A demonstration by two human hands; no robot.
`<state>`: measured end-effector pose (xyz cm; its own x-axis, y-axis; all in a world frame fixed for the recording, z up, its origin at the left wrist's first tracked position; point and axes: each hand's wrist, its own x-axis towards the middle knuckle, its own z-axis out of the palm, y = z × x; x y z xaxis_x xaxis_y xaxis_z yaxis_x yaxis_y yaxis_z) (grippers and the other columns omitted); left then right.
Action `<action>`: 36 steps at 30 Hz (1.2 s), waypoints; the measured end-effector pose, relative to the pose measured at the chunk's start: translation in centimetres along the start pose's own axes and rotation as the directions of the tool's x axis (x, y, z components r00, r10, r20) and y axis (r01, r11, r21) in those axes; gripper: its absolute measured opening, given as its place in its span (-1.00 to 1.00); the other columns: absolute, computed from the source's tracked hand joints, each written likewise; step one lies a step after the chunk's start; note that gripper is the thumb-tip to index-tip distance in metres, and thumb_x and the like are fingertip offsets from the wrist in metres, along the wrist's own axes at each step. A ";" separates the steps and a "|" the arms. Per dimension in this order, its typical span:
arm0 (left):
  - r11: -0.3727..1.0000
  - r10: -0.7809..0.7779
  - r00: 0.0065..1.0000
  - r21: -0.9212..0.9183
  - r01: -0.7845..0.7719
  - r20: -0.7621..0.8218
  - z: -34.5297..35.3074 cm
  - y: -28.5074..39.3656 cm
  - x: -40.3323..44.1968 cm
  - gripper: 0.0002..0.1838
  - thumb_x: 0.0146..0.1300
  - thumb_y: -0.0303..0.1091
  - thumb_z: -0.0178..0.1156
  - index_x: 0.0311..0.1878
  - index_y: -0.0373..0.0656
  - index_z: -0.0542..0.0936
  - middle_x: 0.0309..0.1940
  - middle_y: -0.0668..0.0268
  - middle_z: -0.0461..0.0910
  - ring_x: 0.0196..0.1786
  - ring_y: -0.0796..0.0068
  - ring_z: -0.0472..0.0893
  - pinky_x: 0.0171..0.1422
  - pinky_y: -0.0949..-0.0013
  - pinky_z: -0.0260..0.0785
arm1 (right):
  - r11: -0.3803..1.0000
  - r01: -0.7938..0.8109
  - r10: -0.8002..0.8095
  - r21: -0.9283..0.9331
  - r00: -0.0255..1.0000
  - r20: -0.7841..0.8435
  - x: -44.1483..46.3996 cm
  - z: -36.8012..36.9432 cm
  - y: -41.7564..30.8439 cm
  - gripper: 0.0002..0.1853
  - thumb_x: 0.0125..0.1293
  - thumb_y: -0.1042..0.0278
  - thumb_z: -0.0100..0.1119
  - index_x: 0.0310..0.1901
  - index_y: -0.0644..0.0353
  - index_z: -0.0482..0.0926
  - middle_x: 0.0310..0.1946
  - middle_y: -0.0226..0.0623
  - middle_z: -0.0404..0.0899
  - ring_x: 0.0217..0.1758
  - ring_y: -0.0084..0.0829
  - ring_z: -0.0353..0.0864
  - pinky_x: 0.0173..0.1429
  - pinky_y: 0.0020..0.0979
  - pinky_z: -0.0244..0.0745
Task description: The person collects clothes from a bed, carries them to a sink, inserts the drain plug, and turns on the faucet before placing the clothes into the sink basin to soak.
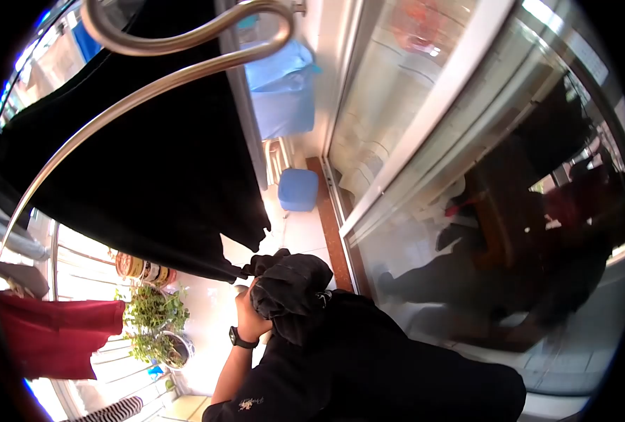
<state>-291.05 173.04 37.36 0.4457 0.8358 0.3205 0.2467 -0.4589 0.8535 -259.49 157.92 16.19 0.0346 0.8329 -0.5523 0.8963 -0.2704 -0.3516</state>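
My left hand (251, 316), with a black watch on the wrist, holds a bunched-up black garment (292, 290) in front of my body. Its fingers are mostly hidden behind the folds. The exact kind of garment does not show. My right hand is out of sight; only black clothing shows on that side. Just above the bundle hangs a large black garment (150, 162), its lower edge close to the bundle. A curved metal hanger (126, 102) crosses the view in front of it.
Sliding glass doors (425, 141) with reflections run along the right. A blue stool (298, 190) and a blue-covered item (282, 95) stand farther off. At left are a red garment (59, 334), potted plants (154, 316) and a window railing (80, 264).
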 end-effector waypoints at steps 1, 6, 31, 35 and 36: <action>1.000 0.012 1.000 0.013 -0.012 0.001 -0.1 -0.1 0.1 -0.28 -0.18 -0.27 0.51 0.14 -0.28 0.55 -0.17 0.01 0.73 -0.09 -0.05 0.74 0.00 0.21 0.56 | 0.997 0.045 -0.046 0.057 0.999 0.005 2.0 0.0 -1.4 -0.63 0.32 0.16 0.20 0.08 0.14 0.68 0.03 -0.08 0.60 0.24 -0.05 0.39 0.12 0.02 0.32; 1.000 -0.019 1.000 0.004 0.019 0.000 0.1 0.8 0.4 -0.30 -0.15 -0.30 0.51 0.16 -0.22 0.54 -0.11 0.02 0.69 -0.12 -0.04 0.71 -0.01 0.17 0.53 | 0.943 0.201 -0.223 0.264 0.973 0.057 9.6 0.3 -7.4 -0.60 0.32 0.17 0.22 0.13 0.14 0.65 0.05 -0.09 0.61 0.27 -0.03 0.39 0.12 0.04 0.35; 0.948 0.016 0.659 0.221 0.228 -0.752 -7.7 7.2 -13.4 -0.22 -0.06 -0.10 0.50 0.24 -0.22 0.48 -0.22 0.04 0.67 -0.20 -0.06 0.68 -0.12 0.12 0.50 | 0.431 0.734 -0.901 0.525 0.385 0.201 12.7 -15.3 -26.8 0.25 -0.04 0.26 0.65 0.60 0.10 -0.04 0.54 0.00 0.17 0.55 0.04 0.23 0.44 -0.07 0.38; 0.950 0.156 0.490 0.267 0.164 -0.858 -10.1 8.4 -17.0 -0.05 -0.08 0.04 0.53 0.34 -0.29 0.43 -0.08 -0.03 0.65 -0.05 -0.05 0.67 0.03 0.07 0.47 | 0.314 0.734 -0.945 0.602 0.179 0.274 8.0 -10.9 -40.0 0.24 -0.05 0.22 0.65 0.59 0.12 -0.02 0.53 0.02 0.17 0.55 0.04 0.23 0.45 -0.08 0.35; 0.955 0.157 0.460 0.253 0.154 -0.874 -10.7 9.0 -18.1 -0.02 -0.09 0.07 0.54 0.35 -0.31 0.41 -0.03 -0.04 0.65 0.01 -0.02 0.67 0.09 0.06 0.46 | 0.294 0.732 -0.946 0.615 0.131 0.296 6.6 -9.5 -42.4 0.24 -0.05 0.21 0.65 0.59 0.12 -0.02 0.53 0.03 0.17 0.55 0.04 0.23 0.46 -0.08 0.34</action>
<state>-306.12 156.98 43.65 -0.5082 0.5760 0.6403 0.5218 -0.3855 0.7610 -293.02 179.46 34.64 -0.9744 0.2221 0.0362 0.0170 0.2330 -0.9723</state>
